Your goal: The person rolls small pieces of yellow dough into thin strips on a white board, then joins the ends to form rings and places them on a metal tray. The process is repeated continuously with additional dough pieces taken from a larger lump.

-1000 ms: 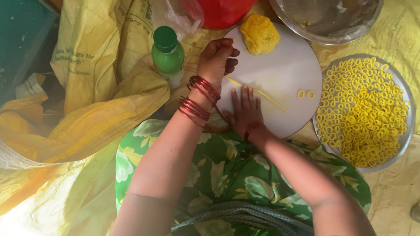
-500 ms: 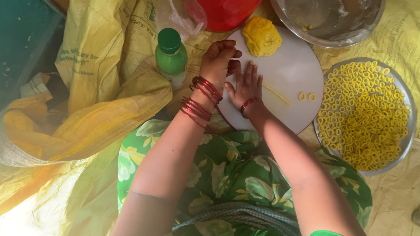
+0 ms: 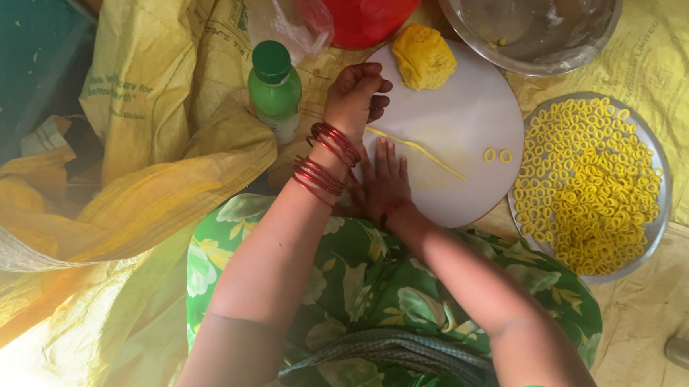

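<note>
Our left hand (image 3: 356, 98) sits just ahead of the right, fingers curled loosely inward, knuckles raised, red bangles stacked at the wrist. Our right hand (image 3: 385, 184) lies flat, palm down, fingers straight and together, close behind the left wrist. Both bare forearms run back toward us, the right crossing slightly under the left.

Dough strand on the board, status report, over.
Left hand curled at dough strand end; right hand flat on white round board. Strand thin, lying diagonal. Two rings beside it; dough lump clear.
</note>
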